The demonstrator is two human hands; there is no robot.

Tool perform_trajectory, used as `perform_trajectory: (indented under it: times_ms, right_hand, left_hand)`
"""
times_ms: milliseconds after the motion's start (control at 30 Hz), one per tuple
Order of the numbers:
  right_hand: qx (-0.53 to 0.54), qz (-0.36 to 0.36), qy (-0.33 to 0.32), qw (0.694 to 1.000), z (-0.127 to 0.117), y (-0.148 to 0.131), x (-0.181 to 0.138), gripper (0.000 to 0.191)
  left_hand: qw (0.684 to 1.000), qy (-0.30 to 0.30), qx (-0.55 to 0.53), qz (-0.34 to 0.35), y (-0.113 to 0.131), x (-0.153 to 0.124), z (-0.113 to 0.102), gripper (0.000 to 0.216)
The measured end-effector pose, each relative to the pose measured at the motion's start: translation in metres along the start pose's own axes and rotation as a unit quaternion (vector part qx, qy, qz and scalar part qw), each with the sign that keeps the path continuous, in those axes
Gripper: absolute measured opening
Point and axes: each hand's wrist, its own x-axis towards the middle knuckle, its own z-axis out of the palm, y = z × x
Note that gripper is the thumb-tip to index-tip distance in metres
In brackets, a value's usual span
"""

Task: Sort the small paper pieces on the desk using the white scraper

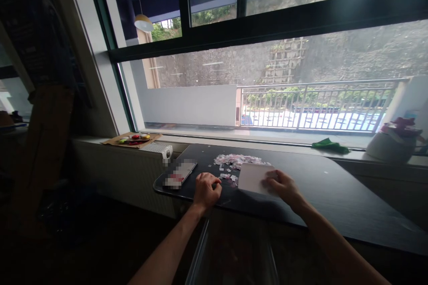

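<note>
My right hand pinches a plain white card by its right edge, tilted just above the dark table. Behind and to the left of the card lies a heap of small white and pinkish paper scraps, some of them loose. My left hand is curled closed by the front edge of the table, left of the card; whether anything is inside its fingers is hidden. A phone-like flat object, blurred out in part, lies on the table left of that hand.
On the sill, a brown sheet with colourful small things lies at the left, a green cloth and a pale rounded pot at the right. A transparent container stands below the table's front edge. A window backs the table.
</note>
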Motion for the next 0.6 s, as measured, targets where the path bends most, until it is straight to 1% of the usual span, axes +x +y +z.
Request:
perform_trajectory:
  times_ms: [167, 300, 367, 467, 600]
  right_hand:
    - [-0.022, 0.030, 0.009, 0.999, -0.013, -0.008, 0.013, 0.030]
    - [-0.030, 0.074, 0.005, 0.997, -0.007, -0.007, 0.023, 0.035]
    - [-0.031, 0.097, -0.018, 0.995, -0.001, -0.006, 0.022, 0.036]
    - [-0.033, 0.121, -0.073, 0.989, 0.004, -0.007, 0.014, 0.036]
    - [-0.032, 0.139, -0.144, 0.979, 0.004, -0.013, 0.002, 0.034]
  left_hand:
    - [1.000, -0.004, 0.003, 0.001, 0.001, 0.000, -0.001, 0.014]
    - [1.000, -0.006, 0.008, 0.003, 0.002, 0.000, -0.002, 0.015]
    - [1.000, -0.009, 0.009, 0.005, 0.001, 0.000, -0.001, 0.015]
    - [1.000, -0.013, 0.009, 0.007, 0.001, 0.000, 0.000, 0.016]
    - [1.000, -0.016, 0.008, 0.008, 0.001, 0.000, 0.002, 0.016]
